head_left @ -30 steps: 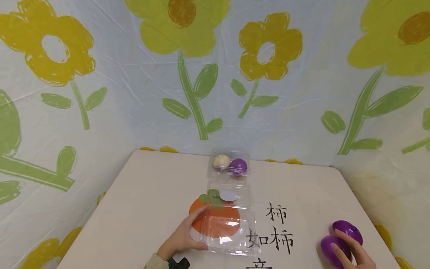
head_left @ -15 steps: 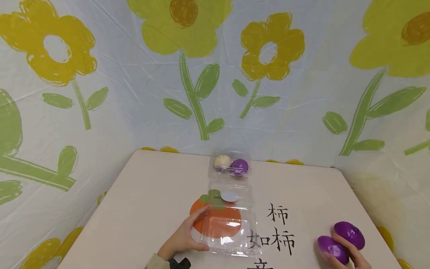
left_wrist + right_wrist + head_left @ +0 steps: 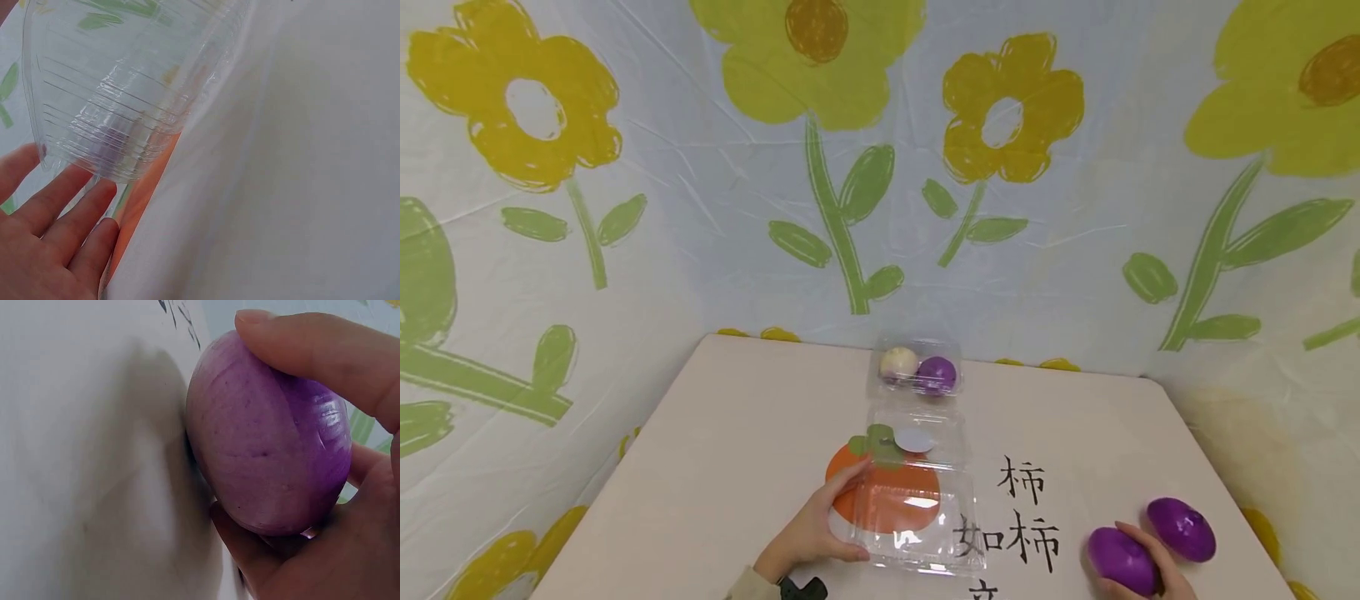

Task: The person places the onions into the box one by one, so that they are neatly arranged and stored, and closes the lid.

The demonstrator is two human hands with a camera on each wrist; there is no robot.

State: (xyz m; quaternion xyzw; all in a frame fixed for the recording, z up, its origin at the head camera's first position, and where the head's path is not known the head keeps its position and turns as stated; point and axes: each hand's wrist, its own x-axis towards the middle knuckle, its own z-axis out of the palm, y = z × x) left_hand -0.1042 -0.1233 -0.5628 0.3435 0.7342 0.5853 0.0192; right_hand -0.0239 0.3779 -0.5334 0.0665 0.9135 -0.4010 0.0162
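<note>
My left hand (image 3: 816, 525) lies along the left side of an opened clear plastic clamshell box (image 3: 925, 560), with straight fingers and thumb touching its edge. The left wrist view shows the fingertips at the box's ribbed wall (image 3: 94, 106). At the lower right my right hand (image 3: 1157, 575) grips a glossy purple egg-shaped fruit (image 3: 1122, 560). Up close in the right wrist view, thumb and fingers lie round this purple fruit (image 3: 269, 437), low beside the tabletop. A second purple fruit (image 3: 1182, 528) lies just right of that hand, a small dark spot at its end.
At the table's far edge stands another clear box (image 3: 917, 343), holding a cream-coloured round piece (image 3: 898, 364) and a purple one (image 3: 937, 376). The pale tabletop (image 3: 737, 433) bears a printed orange persimmon and black characters. Flower-printed cloth (image 3: 715, 167) hangs behind and at both sides.
My right hand has taken hold of the nearer purple fruit and moved it left, apart from the other one. The left hand stays at the box.
</note>
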